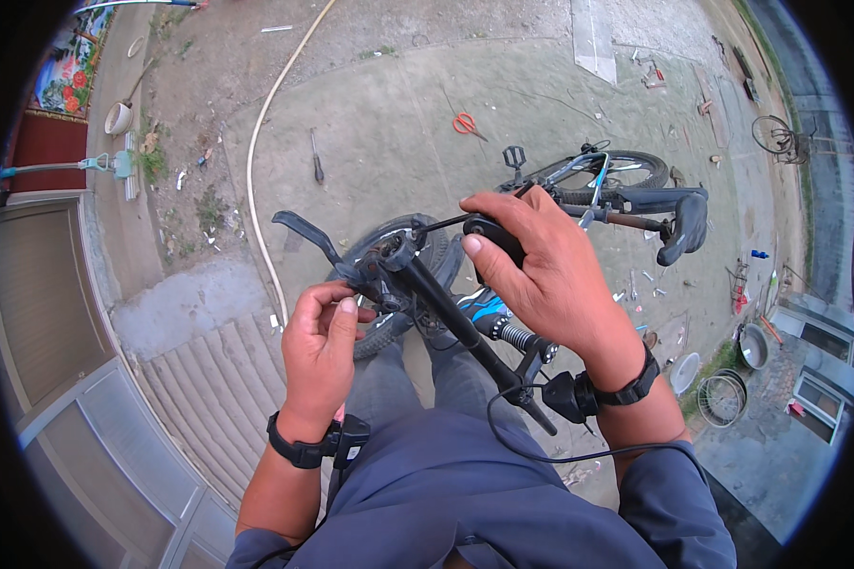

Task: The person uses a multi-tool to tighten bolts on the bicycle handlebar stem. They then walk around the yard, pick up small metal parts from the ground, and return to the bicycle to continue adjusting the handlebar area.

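Observation:
A black bicycle handlebar runs slantwise in front of me, its near end close to my body. My right hand is closed around a black folding multi-tool. The tool's thin hex key reaches left toward the brake lever clamp at the bar's far end; whether its tip is seated cannot be seen. My left hand pinches the clamp area beneath the black brake lever. Behind lies the bicycle's front wheel; the frame and saddle extend to the right.
Beyond the bicycle, a screwdriver and red-handled scissors lie on the ground. A pale hose curves along the left. Basins and a wire basket stand at right. A cable hangs from my right wrist.

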Available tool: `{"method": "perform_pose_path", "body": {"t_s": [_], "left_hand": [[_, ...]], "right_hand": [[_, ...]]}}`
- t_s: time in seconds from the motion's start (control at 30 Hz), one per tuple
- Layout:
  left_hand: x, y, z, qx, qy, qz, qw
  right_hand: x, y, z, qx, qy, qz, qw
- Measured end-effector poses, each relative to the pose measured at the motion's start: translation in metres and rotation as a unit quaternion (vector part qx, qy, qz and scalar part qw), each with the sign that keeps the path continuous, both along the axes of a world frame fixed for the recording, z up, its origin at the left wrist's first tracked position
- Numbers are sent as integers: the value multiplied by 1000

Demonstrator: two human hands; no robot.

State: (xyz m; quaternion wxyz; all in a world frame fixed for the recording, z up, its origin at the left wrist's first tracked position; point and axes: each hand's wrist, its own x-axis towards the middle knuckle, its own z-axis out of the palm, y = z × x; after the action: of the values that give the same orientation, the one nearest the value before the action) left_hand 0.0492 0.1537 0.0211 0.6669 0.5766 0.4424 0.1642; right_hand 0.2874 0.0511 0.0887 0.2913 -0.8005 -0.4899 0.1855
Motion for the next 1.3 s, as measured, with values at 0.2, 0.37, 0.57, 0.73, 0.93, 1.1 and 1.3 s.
{"method": "perform_pose_path", "body": {"t_s": [0.2, 0.37, 0.57, 0.73, 0.93, 1.1, 1.3], "left_hand": [[0, 4, -2, -8, -4, -6, 1000], [-1, 3, -3, -23, -5, -3, 1000], [2, 2, -3, -21, -11, -4, 1000], [5, 2, -2, -20, -9, 3, 1000], [6, 2, -2, -15, -8, 0, 1000], [6, 2, -2, -23, -14, 1, 1000], [7, 4, -3, -28, -17, 8, 999]], "right_hand": [[-6, 1, 7, -7, -6, -14, 1000], [-13, 4, 15, -32, -29, -24, 999], [-14, 4, 23, -50, -62, 5, 997], [2, 2, 24, -46, -43, 66, 996], [17, 4, 23, -34, -56, 138, 988], [24, 7, 22, -31, -51, 156, 986], [29, 13, 7, 49, -149, 159, 975]]}}
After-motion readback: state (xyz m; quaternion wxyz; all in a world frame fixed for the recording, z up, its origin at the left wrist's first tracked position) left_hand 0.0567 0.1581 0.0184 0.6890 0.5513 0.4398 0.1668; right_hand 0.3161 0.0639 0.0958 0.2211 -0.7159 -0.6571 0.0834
